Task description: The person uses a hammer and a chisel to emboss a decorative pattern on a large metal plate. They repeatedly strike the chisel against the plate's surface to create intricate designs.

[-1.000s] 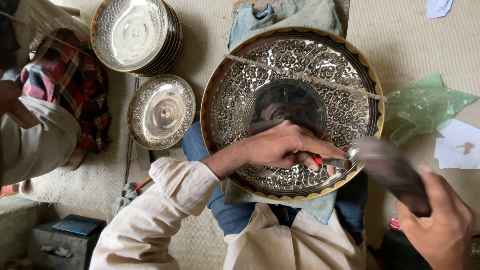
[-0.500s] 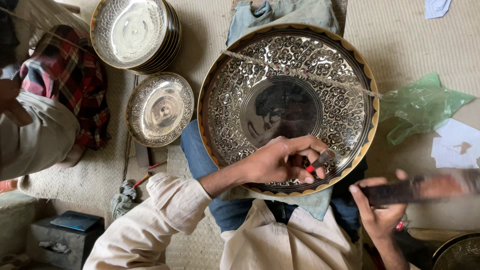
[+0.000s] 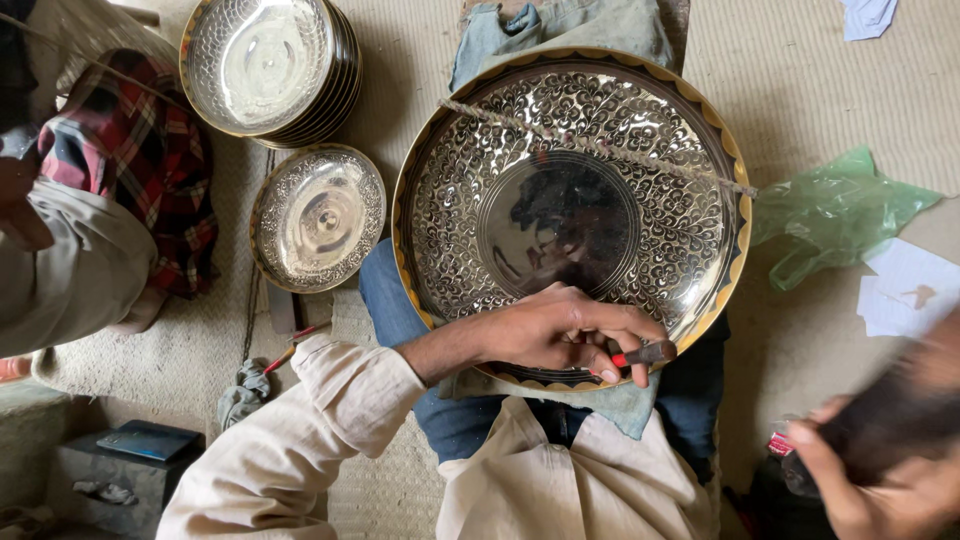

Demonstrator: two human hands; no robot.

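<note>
- I had the big engraved tray (image 3: 570,200) resting flat across my lap, its near rim toward my belly, which put the patterned band close under the tool.
- My left hand (image 3: 560,335) lay on the near rim of the tray, fingers curled tight round a small chisel (image 3: 645,354) with a red band on its shank; the tip pointed out to the right along the rim, so the hand both steadied the tray and set the tool on the pattern.
- My right hand (image 3: 885,470) was off to the lower right, well apart from the tray and blurred. It seemed closed round a dark handle, probably a mallet (image 3: 890,420), but I could not tell the grip for certain.
- A thin twisted cord (image 3: 600,145) lay slantwise across the upper part of the tray, touching its face.
- A grey-green cloth (image 3: 560,30) lay under the tray, padding it on my knees.
- To the left on the mat stood a stack of bowls (image 3: 265,65) and a smaller engraved dish (image 3: 318,218), both clear of my arms.
- A green plastic bag (image 3: 835,210) lay just beside the tray's right edge.
- Another person's sleeve (image 3: 70,270) showed at the far left.
</note>
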